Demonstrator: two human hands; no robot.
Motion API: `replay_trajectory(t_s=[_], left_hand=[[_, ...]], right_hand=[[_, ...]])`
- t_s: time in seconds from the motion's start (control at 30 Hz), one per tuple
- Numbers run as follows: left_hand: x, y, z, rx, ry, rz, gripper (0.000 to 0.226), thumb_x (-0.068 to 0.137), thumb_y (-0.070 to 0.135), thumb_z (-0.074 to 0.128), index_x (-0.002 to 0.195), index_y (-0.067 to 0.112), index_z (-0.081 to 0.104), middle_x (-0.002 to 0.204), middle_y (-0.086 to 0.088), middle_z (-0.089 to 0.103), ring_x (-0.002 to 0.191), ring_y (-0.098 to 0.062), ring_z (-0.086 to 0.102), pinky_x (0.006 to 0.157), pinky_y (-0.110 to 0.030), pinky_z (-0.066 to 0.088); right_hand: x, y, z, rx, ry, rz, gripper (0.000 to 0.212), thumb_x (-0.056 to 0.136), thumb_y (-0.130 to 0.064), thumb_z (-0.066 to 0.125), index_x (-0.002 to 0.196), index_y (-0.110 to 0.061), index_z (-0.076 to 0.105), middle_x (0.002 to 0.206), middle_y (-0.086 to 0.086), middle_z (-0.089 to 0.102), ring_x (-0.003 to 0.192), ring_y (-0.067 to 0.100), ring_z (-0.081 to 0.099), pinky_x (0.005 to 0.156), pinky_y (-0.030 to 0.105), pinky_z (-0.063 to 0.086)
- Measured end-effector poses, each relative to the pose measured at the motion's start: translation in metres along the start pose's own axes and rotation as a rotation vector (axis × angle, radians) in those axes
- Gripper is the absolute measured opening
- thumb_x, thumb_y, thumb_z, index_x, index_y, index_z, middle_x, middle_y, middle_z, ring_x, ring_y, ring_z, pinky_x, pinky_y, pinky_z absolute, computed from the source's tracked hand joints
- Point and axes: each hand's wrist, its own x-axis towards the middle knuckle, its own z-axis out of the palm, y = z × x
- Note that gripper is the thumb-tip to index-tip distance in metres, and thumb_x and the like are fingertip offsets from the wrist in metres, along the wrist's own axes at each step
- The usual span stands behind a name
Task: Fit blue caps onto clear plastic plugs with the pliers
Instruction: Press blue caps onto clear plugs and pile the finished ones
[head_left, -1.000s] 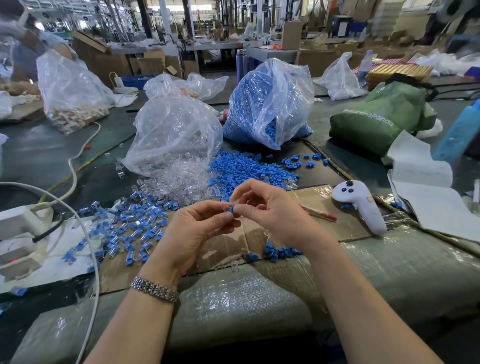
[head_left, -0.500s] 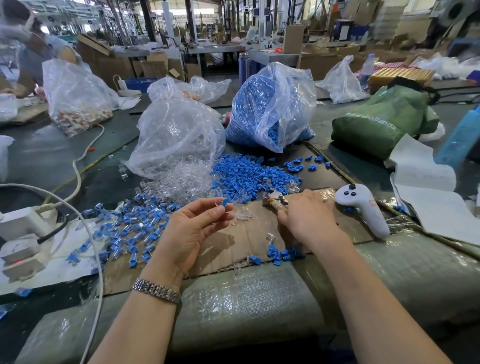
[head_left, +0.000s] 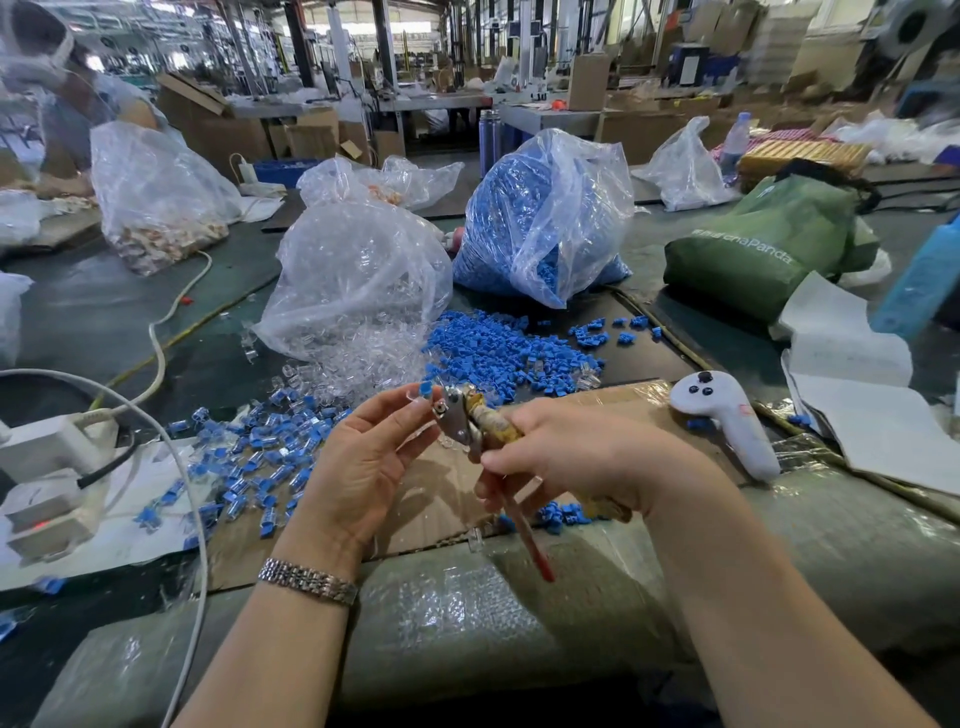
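My left hand (head_left: 363, 457) pinches a clear plug with a blue cap (head_left: 422, 391) between fingertips and thumb, above the cardboard sheet (head_left: 431, 499). My right hand (head_left: 566, 457) grips the pliers (head_left: 462, 415) by their worn handles, one red-tipped handle pointing down toward me. The metal jaws touch the capped plug at my left fingertips. A heap of loose blue caps (head_left: 498, 353) lies just beyond, with loose clear plugs (head_left: 353, 374) to its left. Assembled blue-and-clear pieces (head_left: 249, 457) are spread at the left.
A clear bag of plugs (head_left: 358, 280) and a bag of blue caps (head_left: 540, 218) stand behind the heaps. A white controller (head_left: 727, 421) lies to the right, papers (head_left: 872, 415) and a green bag (head_left: 763, 244) beyond. White power adapters and cables (head_left: 47, 467) sit left. A person works at far left.
My right hand left the capped plug, took the pliers up from the cardboard and brought their jaws to the plug in my left fingertips.
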Motion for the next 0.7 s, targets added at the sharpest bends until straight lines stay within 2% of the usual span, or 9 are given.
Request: replay_trajectory(t_s=[0.17, 0.37, 0.47, 0.6, 0.7], left_hand=[[-0.003, -0.001, 0.002, 0.009, -0.005, 0.006, 0.016, 0.078, 0.002, 0.070, 0.090, 0.009, 0.079, 0.099, -0.013, 0.076, 0.093, -0.023, 0.074, 0.090, -0.036, 0.061], [-0.003, -0.003, 0.002, 0.105, 0.029, 0.003, 0.018, 0.079, 0.002, 0.071, 0.096, 0.003, 0.076, 0.101, -0.018, 0.075, 0.097, -0.029, 0.073, 0.093, -0.041, 0.060], [-0.003, -0.004, 0.001, 0.158, 0.030, 0.022, 0.018, 0.077, 0.007, 0.075, 0.095, 0.006, 0.079, 0.102, -0.019, 0.076, 0.096, -0.028, 0.074, 0.086, -0.035, 0.062], [-0.002, -0.005, 0.001, 0.192, 0.033, 0.040, 0.025, 0.073, 0.016, 0.080, 0.097, 0.010, 0.081, 0.099, -0.017, 0.077, 0.092, -0.026, 0.076, 0.077, -0.030, 0.061], [-0.002, -0.006, -0.001, 0.209, 0.027, 0.057, 0.030, 0.071, 0.021, 0.083, 0.100, 0.011, 0.081, 0.099, -0.017, 0.077, 0.093, -0.027, 0.076, 0.078, -0.029, 0.061]], right_hand=[[0.002, -0.003, 0.007, -0.061, 0.027, -0.014, 0.019, 0.106, -0.018, 0.052, 0.110, -0.001, 0.059, 0.101, 0.011, 0.077, 0.095, 0.023, 0.075, 0.094, 0.051, 0.058], [0.005, -0.001, 0.012, -0.117, 0.034, 0.011, 0.019, 0.106, -0.022, 0.051, 0.101, -0.006, 0.060, 0.098, 0.011, 0.077, 0.095, 0.025, 0.075, 0.095, 0.051, 0.057], [0.005, 0.000, 0.016, -0.112, 0.052, -0.003, 0.023, 0.107, -0.024, 0.050, 0.090, -0.011, 0.057, 0.092, 0.011, 0.075, 0.082, 0.024, 0.073, 0.091, 0.050, 0.059], [0.004, -0.001, 0.022, -0.104, 0.106, -0.021, 0.031, 0.108, -0.031, 0.047, 0.086, -0.010, 0.053, 0.078, 0.010, 0.065, 0.069, 0.025, 0.063, 0.083, 0.051, 0.058], [0.004, 0.000, 0.023, -0.107, 0.119, -0.017, 0.034, 0.108, -0.033, 0.046, 0.085, -0.010, 0.053, 0.068, 0.007, 0.061, 0.059, 0.022, 0.058, 0.069, 0.043, 0.052]])
